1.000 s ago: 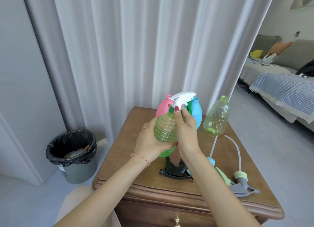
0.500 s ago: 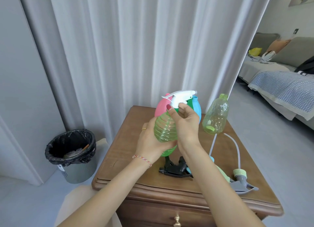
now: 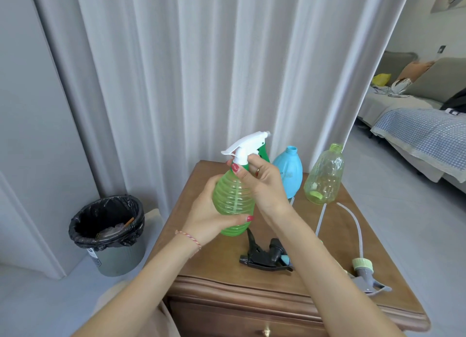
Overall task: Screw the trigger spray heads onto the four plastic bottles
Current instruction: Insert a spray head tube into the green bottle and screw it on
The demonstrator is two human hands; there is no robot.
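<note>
I hold a ribbed green bottle (image 3: 230,198) above the wooden nightstand (image 3: 209,268). My left hand (image 3: 206,215) wraps its body from the left. My right hand (image 3: 264,182) pinches the collar of the white and green trigger spray head (image 3: 245,145) sitting on the bottle's neck. A blue bottle (image 3: 290,175) and a clear yellow-green bottle (image 3: 325,177) stand open-necked at the back. A black spray head (image 3: 264,257) lies below my hands. A grey spray head with a pale green collar (image 3: 365,271) and tube lies at the right front. The pink bottle is hidden behind my hands.
A black-lined waste bin (image 3: 108,230) stands on the floor to the left of the nightstand. White curtains (image 3: 201,71) hang right behind it. A bed with a blue checked cover (image 3: 423,132) is at the far right.
The green bottle and both hands shifted slightly left, uncovering the blue bottle. The spray head's nozzle still points right, and my right fingers have regripped its collar.
</note>
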